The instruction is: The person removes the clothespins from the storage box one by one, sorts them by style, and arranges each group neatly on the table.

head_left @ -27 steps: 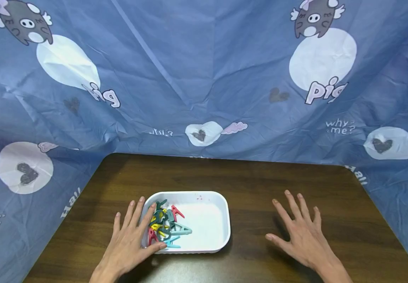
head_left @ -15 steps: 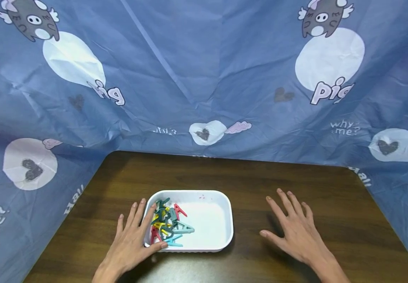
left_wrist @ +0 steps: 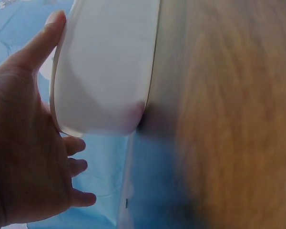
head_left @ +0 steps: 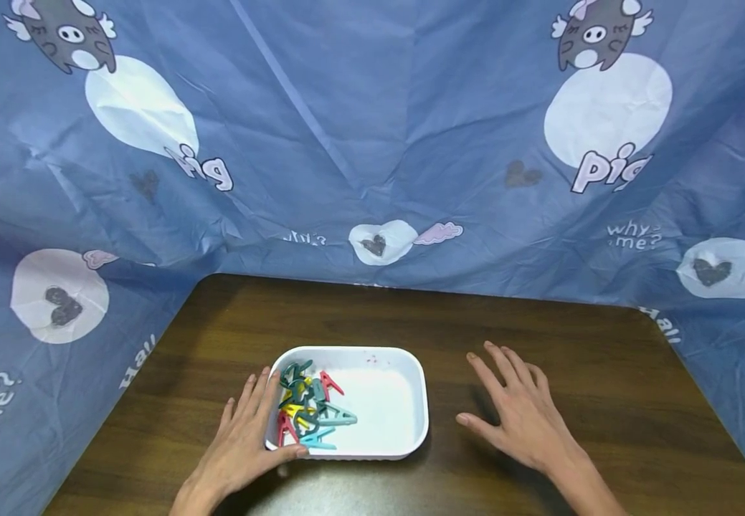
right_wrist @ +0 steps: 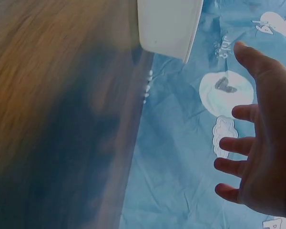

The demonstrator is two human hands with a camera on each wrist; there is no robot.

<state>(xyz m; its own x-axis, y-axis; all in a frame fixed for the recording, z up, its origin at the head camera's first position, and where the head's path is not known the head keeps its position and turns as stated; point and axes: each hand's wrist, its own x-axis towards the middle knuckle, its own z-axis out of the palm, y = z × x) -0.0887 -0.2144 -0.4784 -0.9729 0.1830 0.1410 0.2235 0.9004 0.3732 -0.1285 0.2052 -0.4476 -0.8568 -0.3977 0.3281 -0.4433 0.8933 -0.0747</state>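
A white rectangular plastic tray (head_left: 388, 412) rests on the table. Spring clips in several colours lie heaped in its left half: dark green ones, yellow, a red clip (head_left: 330, 385), a pale teal clip (head_left: 338, 416) and a light blue clip (head_left: 318, 439). My left hand (head_left: 236, 448) is at the tray's left end, thumb at the near corner of the rim and forefinger along the left side; its fingers look nearly straight. In the left wrist view the thumb touches the rim. My right hand (head_left: 520, 423) hovers right of the tray, apart from it, fingers spread and holding nothing.
The dark wooden table (head_left: 359, 308) has rounded far corners. Behind it and at both sides hangs a blue patterned cloth (head_left: 320, 107). Bare tabletop lies between the tray and my right hand.
My right hand has moved left toward the tray. The left hand's fingers have drawn closer together beside the tray's left end. The whole view has shifted slightly; the clips lie as before.
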